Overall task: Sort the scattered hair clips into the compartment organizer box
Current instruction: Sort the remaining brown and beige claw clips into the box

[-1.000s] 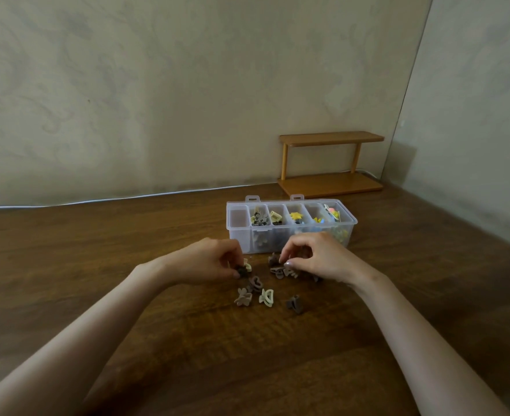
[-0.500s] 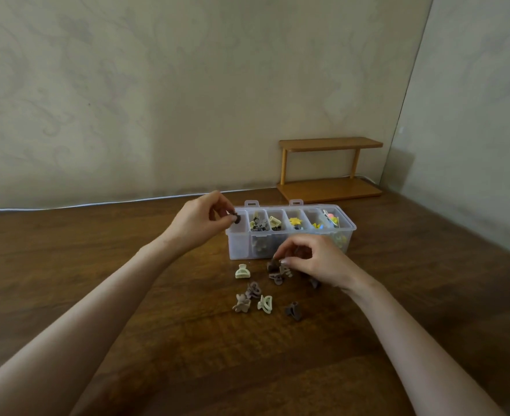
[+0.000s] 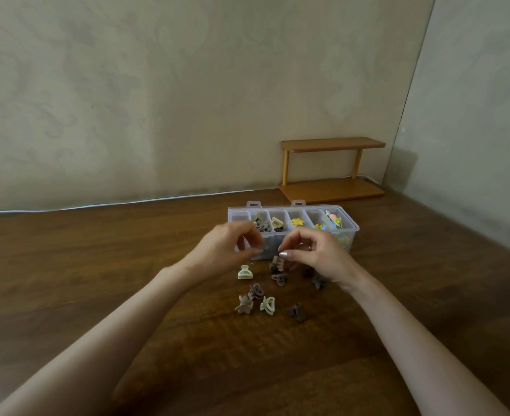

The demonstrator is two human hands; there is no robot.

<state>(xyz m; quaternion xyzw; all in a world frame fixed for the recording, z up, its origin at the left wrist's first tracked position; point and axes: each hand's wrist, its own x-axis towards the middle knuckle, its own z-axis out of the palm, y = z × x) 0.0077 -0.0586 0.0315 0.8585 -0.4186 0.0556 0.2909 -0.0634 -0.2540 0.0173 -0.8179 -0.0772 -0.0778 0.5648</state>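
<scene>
Dark wooden table (image 3: 97,280) fills the near field of my feed; both bare forearms cross it toward the middle.

Loose clips, nearest first:
- dark brown clip (image 3: 297,312), alone at the right of the scatter;
- pale half-moon clip (image 3: 268,304), just beside a beige flower clip (image 3: 244,304);
- mauve clip (image 3: 255,291), touching the flower clip's far side;
- brown clip (image 3: 280,278), near the middle;
- pale green claw clip (image 3: 244,272), just below the left wrist;
- grey-brown clip (image 3: 318,281), partly hidden under the right wrist.

Right hand (image 3: 316,253): thumb and forefinger pinch a ridged mauve clip (image 3: 278,262), low over the table.

Left hand (image 3: 226,247): fingers curled, thumb close to the forefinger, in front of the box's left end. I cannot tell whether anything sits between them.

Clear organizer box (image 3: 352,232), just behind both hands, lid off, one row of compartments. I read dark grey clips (image 3: 259,223), then a cream clip (image 3: 276,223), then yellow clips (image 3: 297,222), and mixed bright clips (image 3: 333,219) at the right end.

Wooden two-tier shelf (image 3: 331,169) stands behind the box in the corner. White cable (image 3: 127,202) runs along the foot of the pale patterned wall (image 3: 187,85).
</scene>
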